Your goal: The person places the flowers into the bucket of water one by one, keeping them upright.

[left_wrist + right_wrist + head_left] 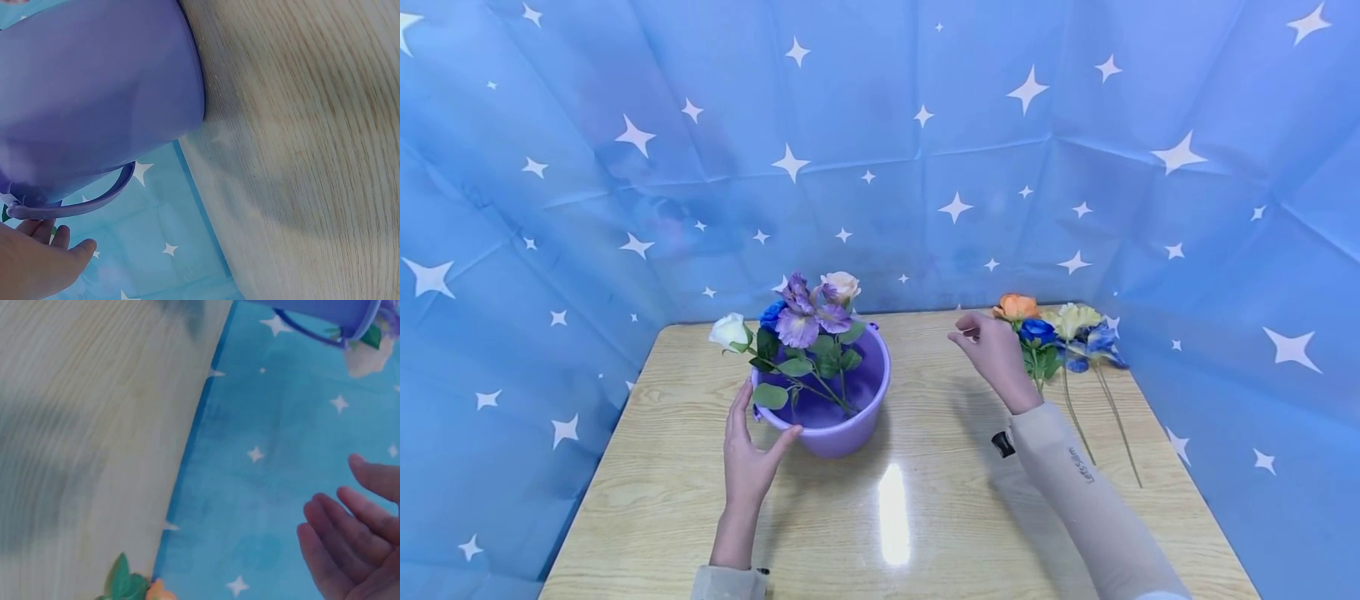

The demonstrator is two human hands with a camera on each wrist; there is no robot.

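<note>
A purple bucket (842, 437) stands at the back left of the table, holding a white rose (731, 332), a purple iris (800, 321), a blue flower (772, 316) and a pale rose (841, 287). My left hand (751, 458) is spread at its near left rim, thumb toward the front and fingers along the side. In the left wrist view those fingers (61, 240) are by the bucket's handle (81, 205). My right hand (996, 357), fingers loosely bent and holding nothing, is raised just left of an orange flower (1017, 307). The right wrist view shows its palm (369, 562).
At the back right of the wooden table (820, 533) lie a blue rose (1037, 332), a cream flower (1072, 319) and a blue iris (1101, 342), long stems pointing toward me. A small black object (1002, 444) shows beside my right sleeve. Star-printed blue cloth (880, 200) encloses the back and sides.
</note>
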